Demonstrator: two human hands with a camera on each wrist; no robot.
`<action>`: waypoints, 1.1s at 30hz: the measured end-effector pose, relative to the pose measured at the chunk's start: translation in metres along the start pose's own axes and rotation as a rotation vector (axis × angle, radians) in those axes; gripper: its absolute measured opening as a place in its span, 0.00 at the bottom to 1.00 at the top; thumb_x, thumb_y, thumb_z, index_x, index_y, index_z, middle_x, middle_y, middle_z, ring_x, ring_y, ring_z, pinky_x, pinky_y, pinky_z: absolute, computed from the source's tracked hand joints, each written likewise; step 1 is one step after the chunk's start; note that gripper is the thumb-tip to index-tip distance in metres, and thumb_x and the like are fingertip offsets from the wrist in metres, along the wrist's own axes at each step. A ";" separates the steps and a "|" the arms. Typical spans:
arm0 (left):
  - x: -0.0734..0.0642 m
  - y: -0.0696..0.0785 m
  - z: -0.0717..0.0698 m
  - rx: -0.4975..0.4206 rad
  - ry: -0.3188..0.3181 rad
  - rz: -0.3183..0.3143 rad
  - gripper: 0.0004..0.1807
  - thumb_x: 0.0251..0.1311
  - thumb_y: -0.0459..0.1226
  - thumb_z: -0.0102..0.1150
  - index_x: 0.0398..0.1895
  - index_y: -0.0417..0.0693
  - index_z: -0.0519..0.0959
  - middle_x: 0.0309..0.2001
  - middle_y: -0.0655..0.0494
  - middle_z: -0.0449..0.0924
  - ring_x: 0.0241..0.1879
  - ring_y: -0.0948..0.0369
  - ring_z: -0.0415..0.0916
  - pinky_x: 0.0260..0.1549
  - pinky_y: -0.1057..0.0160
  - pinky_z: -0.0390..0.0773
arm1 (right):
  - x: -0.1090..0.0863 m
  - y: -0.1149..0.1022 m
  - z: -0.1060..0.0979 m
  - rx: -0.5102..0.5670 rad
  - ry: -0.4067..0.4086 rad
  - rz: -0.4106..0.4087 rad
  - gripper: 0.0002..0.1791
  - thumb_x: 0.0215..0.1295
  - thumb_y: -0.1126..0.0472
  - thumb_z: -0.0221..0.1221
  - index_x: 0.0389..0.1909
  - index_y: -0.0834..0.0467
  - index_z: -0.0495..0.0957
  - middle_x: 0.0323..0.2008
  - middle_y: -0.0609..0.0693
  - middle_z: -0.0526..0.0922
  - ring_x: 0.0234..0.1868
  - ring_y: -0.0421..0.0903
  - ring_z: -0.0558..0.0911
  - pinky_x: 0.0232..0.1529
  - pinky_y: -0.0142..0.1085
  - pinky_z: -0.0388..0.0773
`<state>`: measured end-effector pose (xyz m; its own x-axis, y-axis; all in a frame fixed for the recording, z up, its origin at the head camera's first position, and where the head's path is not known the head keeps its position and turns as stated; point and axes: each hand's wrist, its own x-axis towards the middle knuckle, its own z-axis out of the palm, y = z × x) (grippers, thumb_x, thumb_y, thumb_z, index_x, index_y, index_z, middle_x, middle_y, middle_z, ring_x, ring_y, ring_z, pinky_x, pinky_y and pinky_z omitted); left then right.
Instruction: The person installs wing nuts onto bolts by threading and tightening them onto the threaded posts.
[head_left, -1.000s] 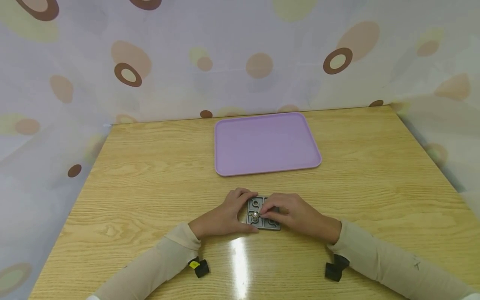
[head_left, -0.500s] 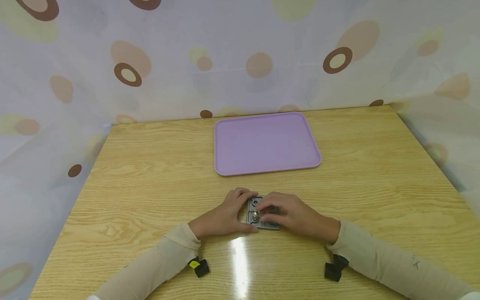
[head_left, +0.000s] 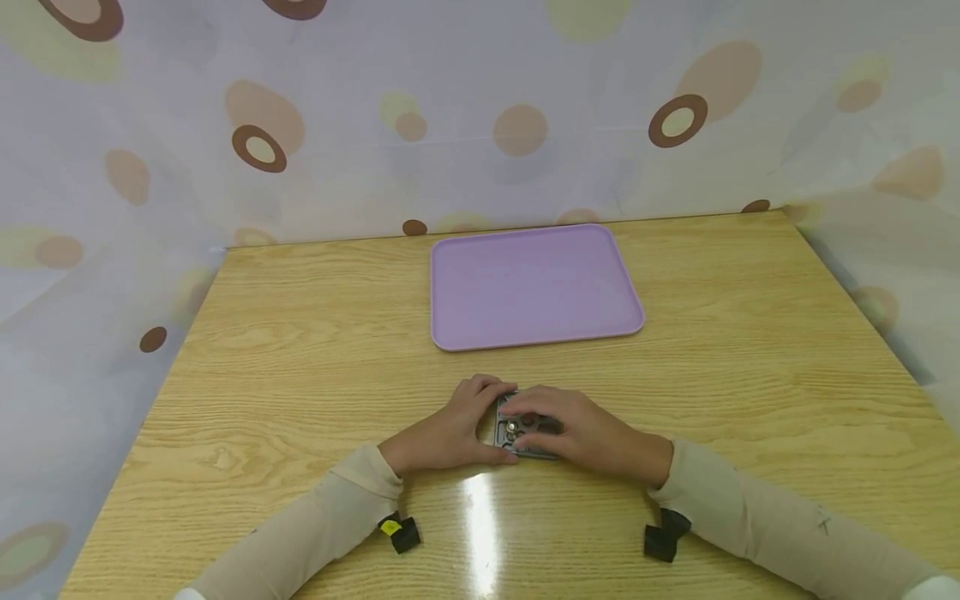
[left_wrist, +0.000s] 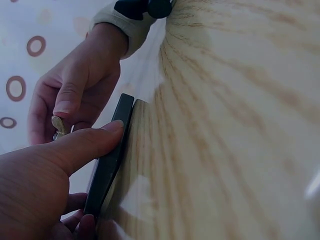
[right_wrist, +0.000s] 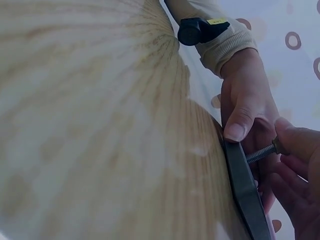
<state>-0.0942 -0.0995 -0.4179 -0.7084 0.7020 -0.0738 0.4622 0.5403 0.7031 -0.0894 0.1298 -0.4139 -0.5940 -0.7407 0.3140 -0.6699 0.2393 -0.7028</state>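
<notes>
My left hand [head_left: 447,429] holds a small dark grey metal plate [left_wrist: 109,167] by its edges, thumb on the near edge and fingers at the far one. The plate's face has ring-shaped recesses. A threaded bolt [right_wrist: 261,153] stands up from it, topped by a brass-coloured wing nut [left_wrist: 59,125]. My right hand [head_left: 581,429] reaches over the plate from the right, thumb and index finger spread on either side of the wing nut. In the left wrist view its thumb tip touches one wing. The right hand hides part of the plate.
A shallow purple tray [head_left: 536,287] lies behind the hands on the wood-grain table [head_left: 300,333]. Patterned cloth [head_left: 450,108] hangs along the back and sides. Black wrist cameras [head_left: 400,534] sit under the sleeves.
My right thumb and index finger have parted from their pinch at the wing nut and moved left around it. The left hand and plate stay in place.
</notes>
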 end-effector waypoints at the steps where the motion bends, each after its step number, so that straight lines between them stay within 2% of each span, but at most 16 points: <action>1: 0.000 0.000 0.000 0.003 0.000 0.001 0.48 0.48 0.56 0.66 0.70 0.50 0.55 0.63 0.55 0.54 0.60 0.60 0.51 0.57 0.57 0.62 | 0.000 0.000 0.000 -0.006 0.000 0.001 0.24 0.56 0.60 0.64 0.56 0.56 0.74 0.54 0.45 0.75 0.51 0.40 0.75 0.48 0.35 0.73; 15: 0.001 -0.001 0.001 0.022 0.015 0.019 0.49 0.47 0.56 0.67 0.69 0.48 0.56 0.62 0.55 0.54 0.61 0.60 0.51 0.58 0.57 0.60 | -0.004 0.002 -0.004 -0.037 0.040 0.072 0.16 0.63 0.58 0.59 0.52 0.53 0.77 0.50 0.39 0.77 0.51 0.39 0.75 0.48 0.36 0.73; 23: 0.002 -0.004 0.002 0.030 0.016 0.022 0.49 0.47 0.56 0.67 0.69 0.48 0.56 0.62 0.55 0.55 0.61 0.60 0.51 0.59 0.57 0.60 | -0.004 0.002 -0.006 -0.030 0.076 0.053 0.10 0.64 0.58 0.58 0.45 0.50 0.80 0.45 0.39 0.79 0.47 0.37 0.77 0.45 0.34 0.74; 33: 0.002 -0.001 0.001 0.007 0.014 0.012 0.49 0.47 0.56 0.67 0.70 0.48 0.55 0.61 0.55 0.55 0.59 0.60 0.52 0.57 0.58 0.61 | -0.006 0.004 -0.006 0.011 0.068 0.031 0.08 0.64 0.59 0.57 0.42 0.46 0.79 0.40 0.37 0.79 0.41 0.36 0.77 0.38 0.31 0.74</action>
<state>-0.0952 -0.0982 -0.4193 -0.7101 0.7019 -0.0548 0.4749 0.5350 0.6987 -0.0910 0.1388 -0.4150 -0.6437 -0.6884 0.3343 -0.6461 0.2548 -0.7195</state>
